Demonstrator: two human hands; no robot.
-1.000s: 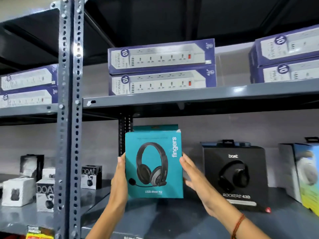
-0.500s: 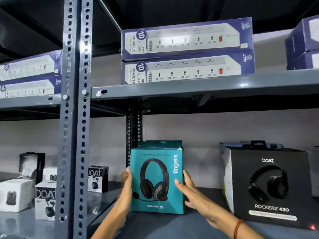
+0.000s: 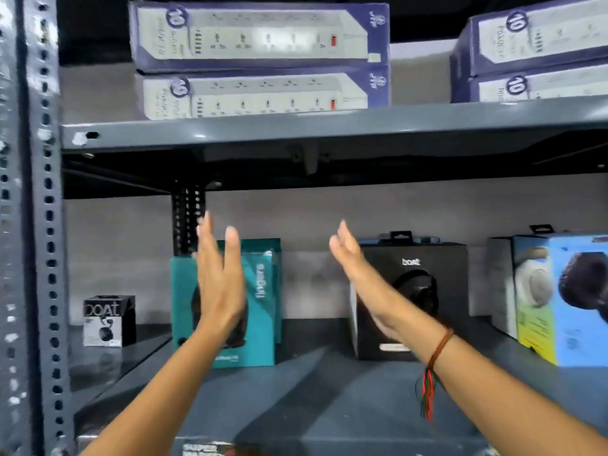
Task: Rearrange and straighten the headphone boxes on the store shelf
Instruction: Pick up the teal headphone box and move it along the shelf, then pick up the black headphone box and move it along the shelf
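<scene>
A teal headphone box (image 3: 260, 311) stands upright on the grey shelf (image 3: 316, 390), with a second teal box right behind it. My left hand (image 3: 218, 278) is raised flat in front of its face, fingers straight, holding nothing. To the right stands a black boat headphone box (image 3: 450, 291). My right hand (image 3: 358, 271) is held open in front of that box's left part, also empty. A blue and yellow headphone box (image 3: 559, 301) stands at the far right, turned at an angle.
A small black boat box (image 3: 108, 320) sits on the neighbouring shelf to the left, past the perforated grey upright (image 3: 36, 225). Purple power-strip boxes (image 3: 260, 60) are stacked on the shelf above. Bare shelf lies between the teal and black boxes.
Both hands have let go of the teal box, which now stands on the shelf. The hands rose and spread apart, the right one moving toward the black box.
</scene>
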